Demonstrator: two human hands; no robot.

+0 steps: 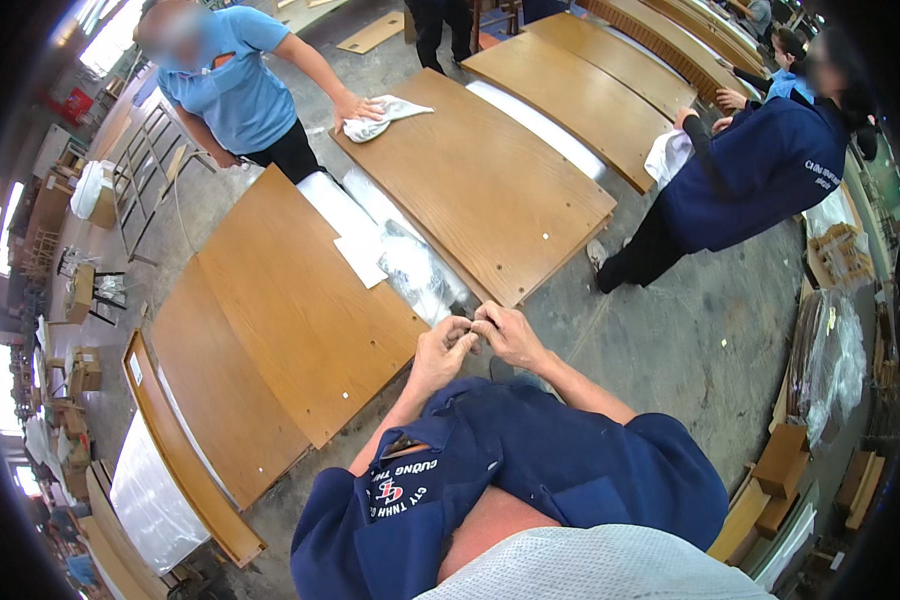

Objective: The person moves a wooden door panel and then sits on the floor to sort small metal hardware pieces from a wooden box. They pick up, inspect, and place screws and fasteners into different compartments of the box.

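My left hand (442,352) and my right hand (511,334) meet in front of my chest, with thumbs and fingers pinched close together. Whatever is between the fingertips is too small to make out. Just beyond them lies the near edge of a brown wooden panel (490,190), which has small dark holes and a little white sticker. To the left is another brown panel (290,320) with similar holes. Clear plastic wrapping (410,268) and a white sheet (362,258) fill the gap between the two panels.
Across the panels, a person in light blue (232,85) presses a white cloth (388,117) on the wood. At right, a person in dark blue (740,170) stands by more panels (575,95). Cardboard (778,462) and plastic-wrapped stacks (830,360) line the right side.
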